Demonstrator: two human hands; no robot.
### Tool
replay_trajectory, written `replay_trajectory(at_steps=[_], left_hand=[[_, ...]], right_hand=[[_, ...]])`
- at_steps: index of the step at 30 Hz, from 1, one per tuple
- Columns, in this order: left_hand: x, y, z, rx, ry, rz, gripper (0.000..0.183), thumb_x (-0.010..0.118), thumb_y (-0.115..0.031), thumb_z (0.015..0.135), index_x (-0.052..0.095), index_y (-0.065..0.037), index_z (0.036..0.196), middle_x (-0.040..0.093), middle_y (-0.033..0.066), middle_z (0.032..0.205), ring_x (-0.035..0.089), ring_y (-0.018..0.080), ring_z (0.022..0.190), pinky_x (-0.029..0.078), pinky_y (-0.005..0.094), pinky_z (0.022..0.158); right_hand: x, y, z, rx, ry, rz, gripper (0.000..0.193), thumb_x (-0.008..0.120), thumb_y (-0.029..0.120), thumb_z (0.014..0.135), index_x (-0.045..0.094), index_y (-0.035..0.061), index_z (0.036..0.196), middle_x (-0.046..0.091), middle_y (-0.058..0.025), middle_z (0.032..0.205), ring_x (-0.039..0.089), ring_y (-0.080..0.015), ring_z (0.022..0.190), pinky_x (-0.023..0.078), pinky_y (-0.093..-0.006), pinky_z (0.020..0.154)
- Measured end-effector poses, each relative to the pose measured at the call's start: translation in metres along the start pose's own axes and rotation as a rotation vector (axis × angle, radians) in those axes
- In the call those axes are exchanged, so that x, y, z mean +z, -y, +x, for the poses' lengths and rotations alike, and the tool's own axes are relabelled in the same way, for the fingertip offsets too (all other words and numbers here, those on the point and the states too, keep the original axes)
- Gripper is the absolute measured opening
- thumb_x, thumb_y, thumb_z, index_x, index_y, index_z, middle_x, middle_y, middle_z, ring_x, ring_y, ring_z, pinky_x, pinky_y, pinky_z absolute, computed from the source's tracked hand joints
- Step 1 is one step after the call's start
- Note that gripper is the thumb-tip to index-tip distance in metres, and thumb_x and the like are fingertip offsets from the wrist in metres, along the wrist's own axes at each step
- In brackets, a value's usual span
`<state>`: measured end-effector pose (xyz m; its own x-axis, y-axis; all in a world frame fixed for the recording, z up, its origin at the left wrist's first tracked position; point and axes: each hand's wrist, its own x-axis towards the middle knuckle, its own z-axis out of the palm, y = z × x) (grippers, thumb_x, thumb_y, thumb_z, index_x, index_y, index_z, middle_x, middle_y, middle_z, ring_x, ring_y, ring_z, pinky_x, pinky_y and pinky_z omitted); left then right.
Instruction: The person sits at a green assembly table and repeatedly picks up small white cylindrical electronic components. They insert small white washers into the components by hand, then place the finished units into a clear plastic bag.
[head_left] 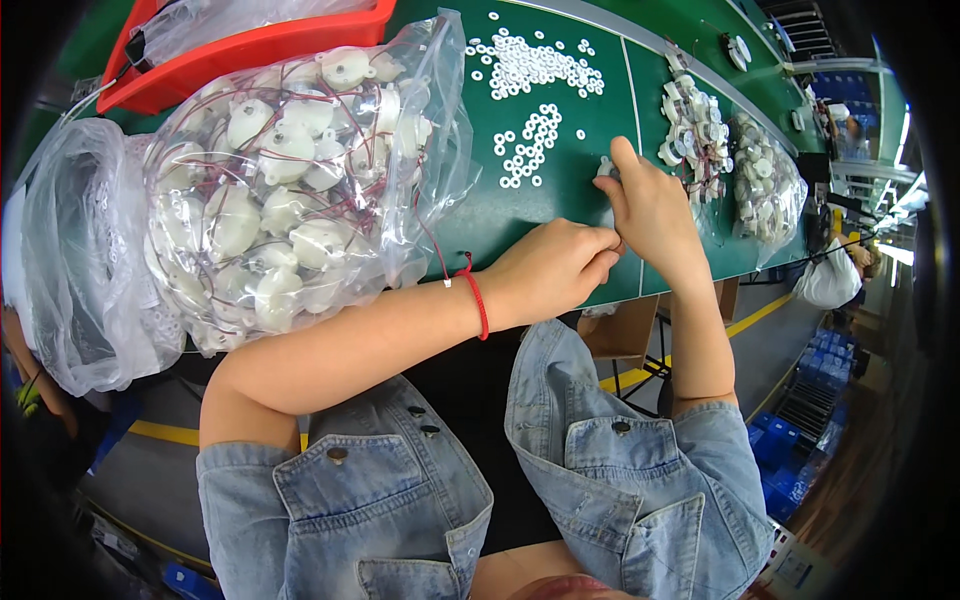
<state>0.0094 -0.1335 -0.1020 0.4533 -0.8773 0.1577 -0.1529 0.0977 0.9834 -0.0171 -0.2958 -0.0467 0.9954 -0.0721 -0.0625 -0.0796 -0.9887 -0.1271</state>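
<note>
I see my left hand (555,268) curled narrow, fingertips pinched together against my right hand (650,215); what they pinch I cannot tell. The right hand's fingers press a small white part (604,166) onto the green table (520,215). Loose white rings (530,145) lie just beyond that part. Left of the rings sits a clear bag of white motors (290,180); beyond the bag, a red bin (250,50).

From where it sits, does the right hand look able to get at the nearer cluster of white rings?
Probably yes: the right hand lies beside the white rings, with bare green table between.
</note>
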Motion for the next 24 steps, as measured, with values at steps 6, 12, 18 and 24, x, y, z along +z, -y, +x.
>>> replay_trajectory(at_steps=[6, 12, 18, 24], left_hand=[[0.000, -0.003, 0.001, -0.023, -0.014, -0.057, 0.021, 0.051, -0.009, 0.096, 0.064, 0.003, 0.107, 0.068, 0.0105, 0.075, 0.064, 0.0175, 0.062, 0.048, 0.0318, 0.059], [-0.002, -0.002, 0.002, -0.007, -0.005, -0.039, 0.022, 0.051, -0.009, 0.097, 0.064, 0.002, 0.110, 0.067, 0.0082, 0.074, 0.059, 0.0117, 0.060, 0.047, 0.0293, 0.057], [-0.003, 0.000, 0.004, -0.046, 0.011, -0.075, 0.023, 0.051, -0.009, 0.097, 0.064, 0.002, 0.113, 0.067, 0.0082, 0.074, 0.060, 0.0124, 0.061, 0.048, 0.0289, 0.057], [-0.001, 0.001, 0.002, -0.011, 0.011, -0.039, 0.023, 0.051, -0.010, 0.097, 0.064, 0.001, 0.113, 0.067, 0.0099, 0.076, 0.061, 0.0151, 0.062, 0.048, 0.0297, 0.059]], right_hand=[[-0.003, -0.004, 0.003, -0.032, 0.002, 0.000, 0.026, 0.062, 0.015, 0.089, 0.041, 0.0045, 0.098, 0.064, -0.0190, 0.075, 0.063, -0.0424, 0.070, 0.048, -0.0504, 0.058], [0.014, -0.024, -0.001, 0.091, -0.069, 0.433, 0.025, 0.061, 0.018, 0.093, 0.041, 0.0037, 0.095, 0.056, -0.0143, 0.065, 0.056, -0.0261, 0.056, 0.042, -0.0399, 0.051], [0.024, -0.036, -0.023, 0.383, -0.058, 1.079, 0.018, 0.054, 0.024, 0.101, 0.048, 0.0075, 0.098, 0.048, 0.0026, 0.069, 0.037, -0.0048, 0.056, 0.029, -0.0238, 0.049], [0.021, -0.032, -0.026, 0.371, -0.116, 1.135, 0.018, 0.054, 0.024, 0.101, 0.049, 0.0067, 0.099, 0.050, 0.0029, 0.069, 0.038, -0.0026, 0.059, 0.028, -0.0200, 0.052]])
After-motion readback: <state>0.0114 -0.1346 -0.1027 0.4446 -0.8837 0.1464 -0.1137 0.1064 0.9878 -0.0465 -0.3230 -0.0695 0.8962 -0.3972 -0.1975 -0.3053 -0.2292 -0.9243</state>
